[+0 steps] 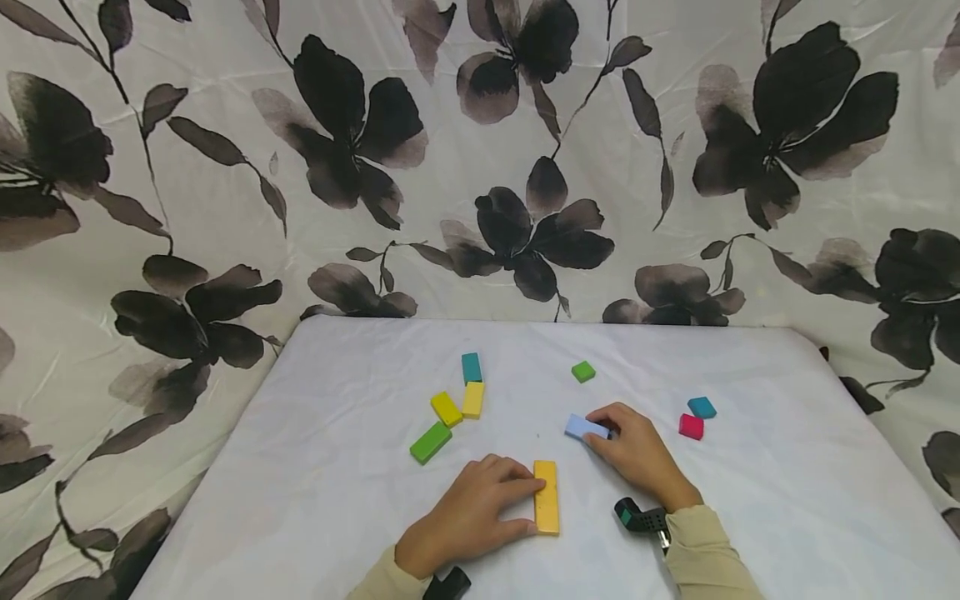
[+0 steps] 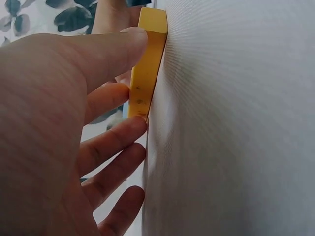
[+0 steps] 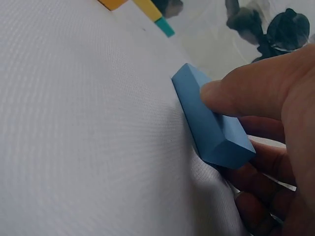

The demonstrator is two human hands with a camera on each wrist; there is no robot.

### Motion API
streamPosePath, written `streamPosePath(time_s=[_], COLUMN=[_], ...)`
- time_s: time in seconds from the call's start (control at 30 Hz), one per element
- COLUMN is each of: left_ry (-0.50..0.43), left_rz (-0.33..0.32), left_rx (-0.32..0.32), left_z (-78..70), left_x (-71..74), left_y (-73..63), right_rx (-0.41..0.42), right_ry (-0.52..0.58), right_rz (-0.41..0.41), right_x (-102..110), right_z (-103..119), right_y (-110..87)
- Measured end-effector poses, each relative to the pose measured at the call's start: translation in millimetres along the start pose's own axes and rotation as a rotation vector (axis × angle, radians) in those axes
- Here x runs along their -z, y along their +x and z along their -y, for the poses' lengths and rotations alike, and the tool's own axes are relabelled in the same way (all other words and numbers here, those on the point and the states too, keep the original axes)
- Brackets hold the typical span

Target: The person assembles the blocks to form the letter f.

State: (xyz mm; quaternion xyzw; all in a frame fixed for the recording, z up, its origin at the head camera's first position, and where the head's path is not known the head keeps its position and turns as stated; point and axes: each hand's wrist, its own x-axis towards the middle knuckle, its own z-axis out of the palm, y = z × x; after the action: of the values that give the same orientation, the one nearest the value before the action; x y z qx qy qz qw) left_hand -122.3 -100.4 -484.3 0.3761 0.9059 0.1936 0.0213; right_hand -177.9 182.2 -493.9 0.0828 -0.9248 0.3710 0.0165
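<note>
Slip risk in a two-handed hold

On the white cloth-covered surface (image 1: 300, 517), the left hand (image 1: 474, 510)'s fingers clamp a long yellow cuboid block (image 1: 548, 510); beyond it, rightward, the right hand (image 1: 639, 448)'s fingers pinch a pale-blue cuboid block (image 1: 582, 427). I judge that uneven pressure could skew either.

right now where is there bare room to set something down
Bare cloth lies right of the right sleeve, nearer the person than the red block, and between the left teal block and small green block. Crowded: the four-block cluster at left, and the yellow bar at the left hand.
</note>
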Motion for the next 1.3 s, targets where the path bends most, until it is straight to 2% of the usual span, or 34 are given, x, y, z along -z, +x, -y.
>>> streamPosePath(time_s=[0.2, 0.37, 0.6, 0.77, 0.97, 1.3], left_ry=[0.013, 0.021, -0.001, -0.009, 0.001, 0.018], left_rz=[-0.004, 0.002, 0.004, 0.017, 0.000, 0.013], left_rx=[-0.009, 0.012, 0.009, 0.013, -0.008, 0.008], left_z=[-0.9, -1.3, -1.2, -1.2, -0.6, -1.2], left_x=[2.3, 2.9, 3.0, 1.6, -2.1, 1.5], left_y=[0.4, 0.0, 0.3, 0.3, 0.7, -1.2], right_rx=[0.002, -0.009, -0.009, -0.044, -0.073, -0.124], right_ry=[0.026, 0.078, 0.116, 0.137, 0.155, 0.240], right_rz=[-0.011, -0.004, -0.018, -0.027, -0.045, -0.085], right_x=[-0.7, -1.3, -1.2, -3.0, -2.5, -3.9], right_z=[1.1, 4.6, 7.6, 5.7, 1.7, 6.6], right_y=[1.0, 2.1, 2.2, 1.3, 0.5, 1.8])
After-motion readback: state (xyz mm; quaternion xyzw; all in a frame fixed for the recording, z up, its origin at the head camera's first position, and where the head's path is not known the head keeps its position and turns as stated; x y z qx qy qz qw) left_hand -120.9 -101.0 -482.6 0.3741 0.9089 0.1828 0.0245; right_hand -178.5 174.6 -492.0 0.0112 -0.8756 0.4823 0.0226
